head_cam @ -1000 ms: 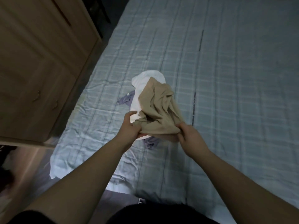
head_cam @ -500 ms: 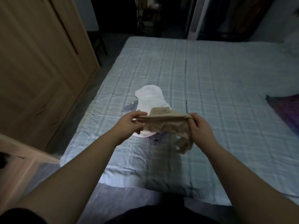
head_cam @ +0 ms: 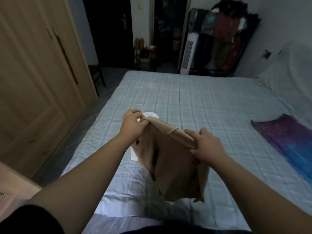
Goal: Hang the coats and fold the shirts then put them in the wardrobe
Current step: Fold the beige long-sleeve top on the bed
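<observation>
Both hands, left hand (head_cam: 133,125) and right hand (head_cam: 205,146), gripped the tan shirt (head_cam: 172,162) above the bed (head_cam: 211,105). Risk: the shirt could bunch unevenly, its hem sagging toward 6 o'clock.

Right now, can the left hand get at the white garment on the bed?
Probably not: the left hand is pinching the tan shirt, which hangs over most of the white garment.

Bed (head_cam: 211,102) with pale checked sheet. Purple-blue cloth (head_cam: 290,141) lies at its right edge, pillow (head_cam: 276,76) at the far right corner. White tower fan (head_cam: 187,54) beyond the far edge, beside a dark clothes rack (head_cam: 228,43).
</observation>
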A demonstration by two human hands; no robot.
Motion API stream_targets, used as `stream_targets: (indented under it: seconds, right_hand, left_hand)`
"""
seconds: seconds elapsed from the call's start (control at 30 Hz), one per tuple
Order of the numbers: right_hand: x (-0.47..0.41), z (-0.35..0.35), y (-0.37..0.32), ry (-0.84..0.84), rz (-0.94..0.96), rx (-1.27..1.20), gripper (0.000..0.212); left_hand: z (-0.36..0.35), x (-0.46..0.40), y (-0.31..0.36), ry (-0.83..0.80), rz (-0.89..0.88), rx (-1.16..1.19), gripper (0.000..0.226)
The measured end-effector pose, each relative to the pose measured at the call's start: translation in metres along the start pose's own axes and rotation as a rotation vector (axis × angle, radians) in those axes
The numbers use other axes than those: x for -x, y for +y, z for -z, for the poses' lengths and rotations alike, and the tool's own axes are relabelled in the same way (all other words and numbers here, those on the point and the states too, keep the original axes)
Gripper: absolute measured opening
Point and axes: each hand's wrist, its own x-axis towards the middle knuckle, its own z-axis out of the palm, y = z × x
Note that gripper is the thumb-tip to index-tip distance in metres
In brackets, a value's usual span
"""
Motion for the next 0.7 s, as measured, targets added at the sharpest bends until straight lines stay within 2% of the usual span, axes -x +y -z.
stream_targets:
  seconds: [0.1, 0.2, 0.33, 0.43, 0.57, 0.63, 0.7]
  right_hand:
    - [-0.005, -0.001, 0.004, 0.095, -0.049, -0.105, 0.045]
    - [-0.012, 0.01, 0.006, 0.148, -0.07, -0.477, 0.033]
    - [-0.013, 0.027, -0.004, 0.206, -0.153, -0.835, 0.033]
    - [-0.01, 0.031, -0.013, 0.099, -0.201, -1.02, 0.047]
    - [-0.004, 0.039, -0.025, 0.011, -0.082, -1.117, 0.062]
    - [-0.003, 0.044, -0.028, 0.005, -0.03, -1.248, 0.062]
    - [-0.003, 0.049, -0.033, 0.005, 0.046, -1.277, 0.053]
  left_hand:
    - [0.004, -0.001, 0.023, -0.104, -0.064, 0.042, 0.022]
    - [-0.001, -0.008, 0.041, -0.155, -0.101, 0.074, 0.028]
    - [-0.018, -0.008, 0.057, -0.204, -0.074, 0.255, 0.029]
    - [-0.028, -0.007, 0.068, -0.267, -0.078, 0.31, 0.032]
    - [-0.034, -0.009, 0.087, -0.301, -0.052, 0.328, 0.038]
    - [-0.036, -0.012, 0.093, -0.302, -0.043, 0.281, 0.032]
    - [-0.036, -0.014, 0.098, -0.323, -0.046, 0.223, 0.025]
